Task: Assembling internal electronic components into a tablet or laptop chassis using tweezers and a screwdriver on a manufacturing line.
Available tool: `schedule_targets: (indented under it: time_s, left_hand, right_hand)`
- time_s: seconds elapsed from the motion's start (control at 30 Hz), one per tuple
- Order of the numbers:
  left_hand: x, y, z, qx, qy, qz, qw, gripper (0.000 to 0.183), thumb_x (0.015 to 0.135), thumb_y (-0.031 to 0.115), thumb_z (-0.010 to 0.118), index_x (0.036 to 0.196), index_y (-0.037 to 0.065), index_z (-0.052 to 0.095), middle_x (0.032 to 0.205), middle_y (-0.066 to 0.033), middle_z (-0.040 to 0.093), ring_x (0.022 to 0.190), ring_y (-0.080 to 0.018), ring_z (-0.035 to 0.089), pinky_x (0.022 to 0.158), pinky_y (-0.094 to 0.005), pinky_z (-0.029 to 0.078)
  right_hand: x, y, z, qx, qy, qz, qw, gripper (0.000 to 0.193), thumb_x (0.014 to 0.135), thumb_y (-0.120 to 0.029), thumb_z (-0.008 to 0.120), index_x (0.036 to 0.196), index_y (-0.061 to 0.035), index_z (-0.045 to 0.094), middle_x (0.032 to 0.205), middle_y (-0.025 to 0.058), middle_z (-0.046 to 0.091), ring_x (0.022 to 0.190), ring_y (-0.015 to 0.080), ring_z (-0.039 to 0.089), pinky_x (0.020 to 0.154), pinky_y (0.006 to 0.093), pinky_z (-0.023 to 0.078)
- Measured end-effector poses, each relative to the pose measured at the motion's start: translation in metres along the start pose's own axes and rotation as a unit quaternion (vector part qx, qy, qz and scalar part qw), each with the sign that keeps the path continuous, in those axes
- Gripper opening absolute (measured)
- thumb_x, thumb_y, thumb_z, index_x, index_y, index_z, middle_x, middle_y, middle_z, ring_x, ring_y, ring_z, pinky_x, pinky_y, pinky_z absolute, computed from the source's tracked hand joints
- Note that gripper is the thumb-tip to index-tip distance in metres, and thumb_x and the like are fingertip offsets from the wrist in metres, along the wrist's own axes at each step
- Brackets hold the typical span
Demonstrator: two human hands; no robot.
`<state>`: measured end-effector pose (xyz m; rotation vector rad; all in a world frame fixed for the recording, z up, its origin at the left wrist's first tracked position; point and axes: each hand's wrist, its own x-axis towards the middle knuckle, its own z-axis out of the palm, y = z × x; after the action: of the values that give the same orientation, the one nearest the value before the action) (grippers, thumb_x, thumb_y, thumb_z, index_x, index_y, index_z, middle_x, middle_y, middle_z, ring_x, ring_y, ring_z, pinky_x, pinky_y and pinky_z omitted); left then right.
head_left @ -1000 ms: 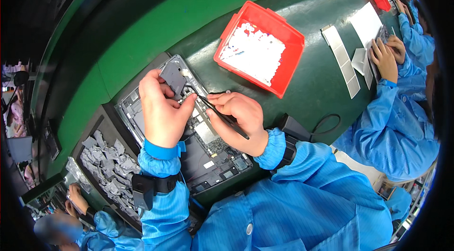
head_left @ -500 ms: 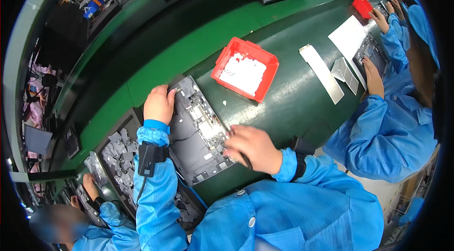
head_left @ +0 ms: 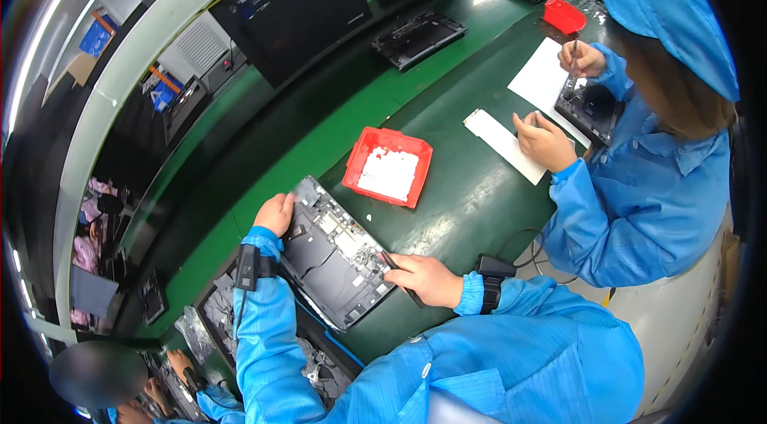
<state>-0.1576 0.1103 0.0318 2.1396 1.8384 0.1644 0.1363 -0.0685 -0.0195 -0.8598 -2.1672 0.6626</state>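
Opened dark-grey laptop chassis (head_left: pixel 331 260), internals exposed, lies on green bench mat (head_left: pixel 463 208). Left hand (head_left: pixel 276 212) grips chassis far corner. Right hand (head_left: pixel 427 279) closed on thin dark tool (head_left: pixel 399 276), tip at chassis right edge. Red plastic tray (head_left: pixel 355 168) with white parts just beyond.
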Motion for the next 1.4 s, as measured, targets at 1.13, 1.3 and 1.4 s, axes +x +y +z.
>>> schedule_targets:
  time_s: [1.13,1.3,1.4]
  left_hand:
    - [-0.083,-0.126,-0.020,-0.243,0.355,-0.099,0.897,0.031,0.086,0.003,0.049,0.116,-0.004,0.049,0.116,-0.0137,0.054,0.112,-0.0223,0.049,0.099,-0.0330,0.033]
    - [-0.152,-0.074,-0.003,-0.342,0.354,-0.151,0.857,0.037,0.084,-0.002,0.046,0.121,-0.003,0.044,0.125,-0.0132,0.047,0.117,-0.0222,0.042,0.102,-0.0342,0.029]
    - [-0.166,-0.068,0.002,-0.346,0.367,-0.162,0.848,0.035,0.084,-0.003,0.046,0.118,-0.002,0.045,0.127,-0.0130,0.045,0.118,-0.0222,0.042,0.101,-0.0348,0.030]
  right_hand:
    - [0.268,0.312,-0.130,0.356,0.529,0.492,0.592,0.012,0.075,-0.004,0.067,0.078,0.0016,0.057,0.072,0.0099,0.057,0.055,0.0198,0.053,0.048,0.0303,0.050]
    - [0.294,0.326,-0.124,0.420,0.575,0.465,0.526,0.009,0.073,0.005,0.056,0.079,-0.0012,0.057,0.072,0.0107,0.055,0.058,0.0207,0.052,0.050,0.0318,0.049]
    - [0.302,0.333,-0.130,0.506,0.553,0.446,0.489,0.008,0.071,0.001,0.060,0.074,-0.0035,0.055,0.065,0.0070,0.048,0.055,0.0185,0.048,0.052,0.0315,0.049]
